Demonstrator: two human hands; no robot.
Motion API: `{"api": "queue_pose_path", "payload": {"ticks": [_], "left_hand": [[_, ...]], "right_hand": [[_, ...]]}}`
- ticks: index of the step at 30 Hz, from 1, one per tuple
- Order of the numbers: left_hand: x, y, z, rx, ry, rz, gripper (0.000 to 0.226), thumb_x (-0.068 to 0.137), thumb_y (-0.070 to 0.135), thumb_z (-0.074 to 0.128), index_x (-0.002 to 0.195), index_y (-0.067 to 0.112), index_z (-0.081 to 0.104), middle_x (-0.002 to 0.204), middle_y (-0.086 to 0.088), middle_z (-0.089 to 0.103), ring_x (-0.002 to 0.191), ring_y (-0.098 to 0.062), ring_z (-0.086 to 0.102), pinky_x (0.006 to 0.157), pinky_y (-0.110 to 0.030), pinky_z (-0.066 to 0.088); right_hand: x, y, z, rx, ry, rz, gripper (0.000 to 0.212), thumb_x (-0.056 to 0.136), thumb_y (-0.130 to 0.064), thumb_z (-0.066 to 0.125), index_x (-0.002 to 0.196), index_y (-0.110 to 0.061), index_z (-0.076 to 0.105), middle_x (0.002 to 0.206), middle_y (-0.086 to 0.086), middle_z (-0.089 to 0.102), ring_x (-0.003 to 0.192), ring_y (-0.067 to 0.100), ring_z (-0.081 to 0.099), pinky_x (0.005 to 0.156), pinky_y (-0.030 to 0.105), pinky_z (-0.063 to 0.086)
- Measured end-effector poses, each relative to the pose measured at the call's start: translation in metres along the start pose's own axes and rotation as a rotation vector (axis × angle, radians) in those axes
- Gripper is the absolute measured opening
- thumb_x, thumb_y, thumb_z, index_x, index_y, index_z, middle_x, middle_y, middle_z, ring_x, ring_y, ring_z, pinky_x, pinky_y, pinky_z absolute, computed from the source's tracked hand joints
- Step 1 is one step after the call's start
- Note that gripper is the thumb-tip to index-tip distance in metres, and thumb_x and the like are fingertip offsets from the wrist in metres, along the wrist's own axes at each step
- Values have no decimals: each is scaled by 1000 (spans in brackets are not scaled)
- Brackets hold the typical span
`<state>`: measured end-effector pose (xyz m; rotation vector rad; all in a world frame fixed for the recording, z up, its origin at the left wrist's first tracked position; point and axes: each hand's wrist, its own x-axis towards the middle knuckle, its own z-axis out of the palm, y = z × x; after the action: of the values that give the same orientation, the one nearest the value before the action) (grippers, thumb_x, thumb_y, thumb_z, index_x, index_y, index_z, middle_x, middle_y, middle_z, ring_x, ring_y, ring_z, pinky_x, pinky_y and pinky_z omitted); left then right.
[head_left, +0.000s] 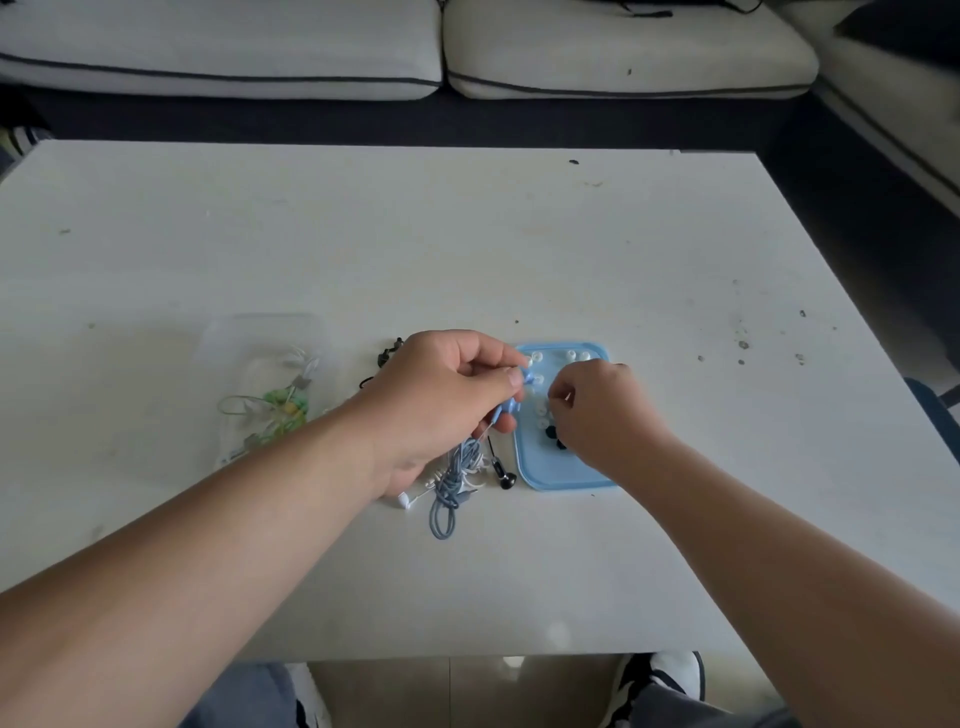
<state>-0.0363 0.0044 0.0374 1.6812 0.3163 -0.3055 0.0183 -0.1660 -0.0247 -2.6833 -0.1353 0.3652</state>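
My left hand (441, 395) pinches a blue earbud (522, 382) between thumb and fingers, just left of a light blue tray (566, 473). Its grey-blue cable (449, 483) hangs down to a coiled bundle on the white table (467, 234). My right hand (602, 410) hovers over the tray with fingers curled, fingertips pinched together above the small white ear tips (537, 358) and black ear tips (550, 434). Whether it holds a tip is hidden. A black earbud (506, 478) lies beside the tray's left edge.
A clear plastic bag (270, 384) with green and white earphones lies to the left. White earphones (415, 496) and a black cable (387, 358) lie under and behind my left hand. Sofa cushions (218, 47) stand beyond the table's far edge.
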Motion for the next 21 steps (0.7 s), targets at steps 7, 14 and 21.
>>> {"api": "queue_pose_path", "payload": {"ticks": [7, 14, 21], "left_hand": [[-2, 0, -8, -5, -4, 9, 8, 98, 8, 68, 101, 13, 75, 83, -5, 76, 66, -15, 70, 57, -24, 48], [-6, -1, -11, 11, 3, 16, 9, 98, 7, 68, 103, 11, 74, 90, -12, 77, 63, -13, 69, 52, -20, 48], [-5, 0, -13, 12, -3, 10, 9, 98, 8, 69, 104, 12, 74, 86, -5, 76, 67, -15, 70, 53, -22, 49]], "right_hand": [[-4, 1, -5, 69, 49, 13, 9, 84, -8, 59, 83, -14, 65, 83, 6, 67, 73, 28, 63, 62, 35, 54], [-4, 2, -5, 2, -23, 55, 20, 87, -9, 60, 71, -19, 64, 85, 8, 67, 69, 27, 62, 51, 25, 43], [-1, 3, -2, -13, -33, 67, 30, 86, -8, 63, 58, -19, 61, 69, 5, 62, 55, 21, 50, 46, 23, 38]]}}
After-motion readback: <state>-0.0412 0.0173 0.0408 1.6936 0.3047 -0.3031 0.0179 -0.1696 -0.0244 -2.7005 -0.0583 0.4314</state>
